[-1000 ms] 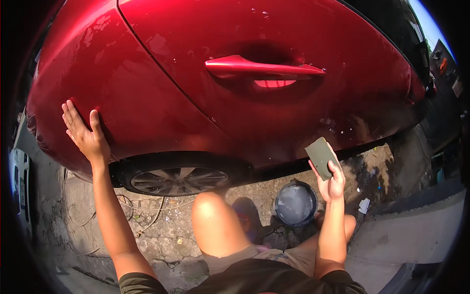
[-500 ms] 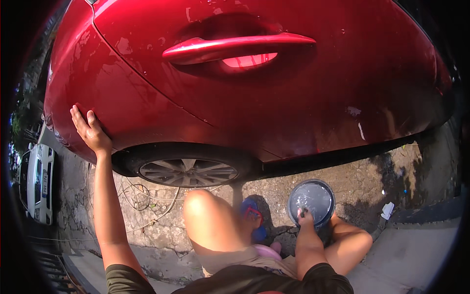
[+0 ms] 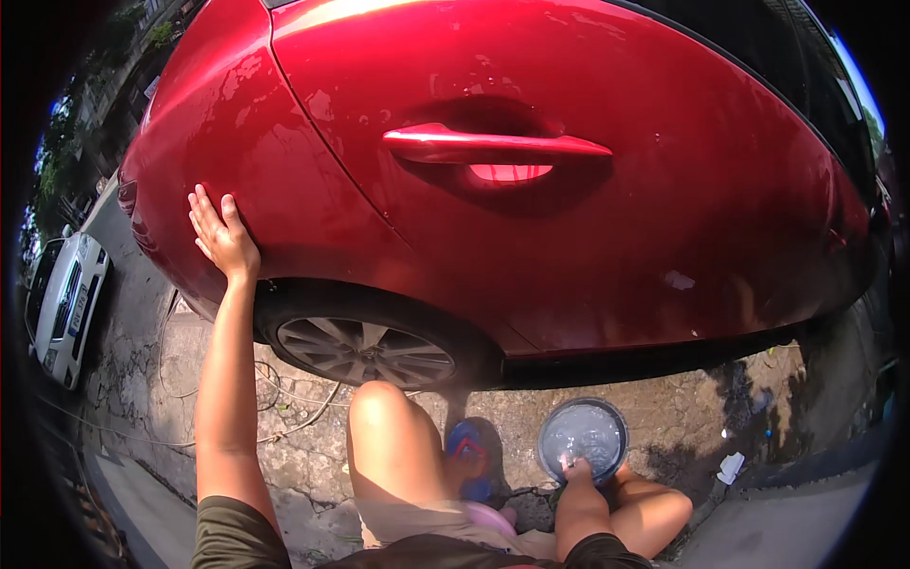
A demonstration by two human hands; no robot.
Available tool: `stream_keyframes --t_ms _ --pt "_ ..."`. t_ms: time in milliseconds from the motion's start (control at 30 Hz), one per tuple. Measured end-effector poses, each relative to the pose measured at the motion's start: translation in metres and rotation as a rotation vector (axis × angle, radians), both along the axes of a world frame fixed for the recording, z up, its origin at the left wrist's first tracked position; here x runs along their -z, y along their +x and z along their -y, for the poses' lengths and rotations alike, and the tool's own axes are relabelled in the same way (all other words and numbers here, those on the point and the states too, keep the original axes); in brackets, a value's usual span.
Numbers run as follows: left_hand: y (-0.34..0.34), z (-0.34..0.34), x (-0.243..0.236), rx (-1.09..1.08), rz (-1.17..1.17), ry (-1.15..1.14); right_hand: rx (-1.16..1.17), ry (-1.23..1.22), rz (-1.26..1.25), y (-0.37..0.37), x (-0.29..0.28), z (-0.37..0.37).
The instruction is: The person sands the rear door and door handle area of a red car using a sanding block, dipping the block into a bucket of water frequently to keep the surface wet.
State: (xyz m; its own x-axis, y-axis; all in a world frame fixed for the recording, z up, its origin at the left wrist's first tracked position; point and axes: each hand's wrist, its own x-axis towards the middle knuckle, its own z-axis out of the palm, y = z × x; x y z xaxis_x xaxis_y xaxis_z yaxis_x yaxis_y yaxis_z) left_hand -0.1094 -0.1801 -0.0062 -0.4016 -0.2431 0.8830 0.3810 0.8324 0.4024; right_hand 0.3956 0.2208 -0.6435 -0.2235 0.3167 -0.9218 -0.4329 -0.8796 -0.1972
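Note:
My left hand point(image 3: 224, 237) lies with fingers spread against the wet rear side panel of a red car point(image 3: 322, 204), above the wheel point(image 3: 368, 353). At lower right, a dark round bucket point(image 3: 542, 446) of cloudy, stirred water stands on the ground. Into it reaches my right hand point(image 3: 574, 468), at the near side. The water hides its fingers, so whether they hold anything does not show. Above both hands is the car's door handle point(image 3: 502, 148).
A thin hose or cord point(image 3: 294, 417) winds over the cracked concrete below the wheel. A white car point(image 3: 68, 308) stands at far left. My knee point(image 3: 384, 408) is close to the tyre. A small white object point(image 3: 730, 468) lies right of the bucket.
My view has shifted, bringing more of the red car in. My right hand has sunk deeper into the water; a small dark thing at its fingers no longer shows. My left hand stays on the panel.

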Motion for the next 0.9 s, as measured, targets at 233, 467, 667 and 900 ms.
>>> stream_keyframes --t_ms 233,467,667,900 --pt "0.000 -0.019 -0.005 0.054 0.017 0.027 -0.257 0.581 -0.054 -0.034 -0.102 -0.043" --pt "0.046 -0.086 -0.036 0.261 0.010 -0.319 -0.484 1.183 -0.697 -0.205 -0.660 0.006" --pt "0.072 -0.224 -0.130 0.296 -0.214 -0.746 -0.353 1.329 -0.636 -0.211 -0.722 0.015" --pt "0.067 -0.295 -0.137 0.588 -0.502 -0.953 -0.329 0.902 -0.278 -0.129 -0.476 0.005"
